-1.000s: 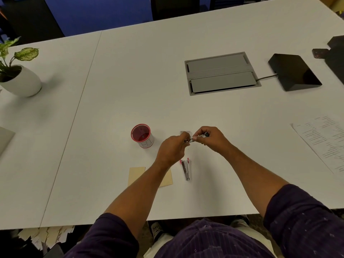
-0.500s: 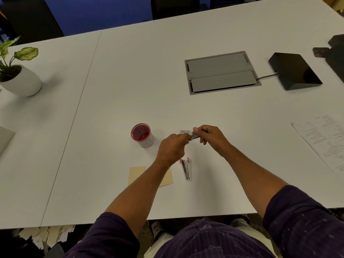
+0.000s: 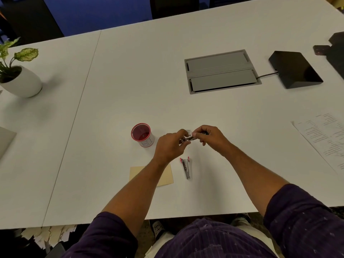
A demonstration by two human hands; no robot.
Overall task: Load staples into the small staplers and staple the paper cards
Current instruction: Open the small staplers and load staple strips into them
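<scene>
Both hands meet above the white table [image 3: 186, 101], just right of the red-rimmed cup [image 3: 142, 135]. Left hand [image 3: 170, 146] has its fingers curled round one end of a small metal stapler [image 3: 188, 139]; right hand [image 3: 209, 137] pinches the other end, thumb and fingertips closed on it. The stapler is held clear of the table, roughly level, between the two hands. A small pale box [image 3: 188, 131], probably the staple box, shows just behind the fingers; its contents cannot be made out. Whether the stapler's magazine is open, or a staple strip is already in, is too small to tell. A second small stapler [image 3: 186, 167] with pink tips lies on the table near the person, untouched, just beside the tan paper cards [image 3: 165, 175], which the left forearm partly covers. Judged step: loading the held stapler. To do it well, the left hand should fix the body firmly while the right does the fine work, keeping the channel facing up toward the eyes so the strip seats legs-down and straight. Slide it in, don't force it; a skewed strip will likely jam. Work low over the table so dropped staples stay near. Close the top gently until it catches, then move to a card.
</scene>
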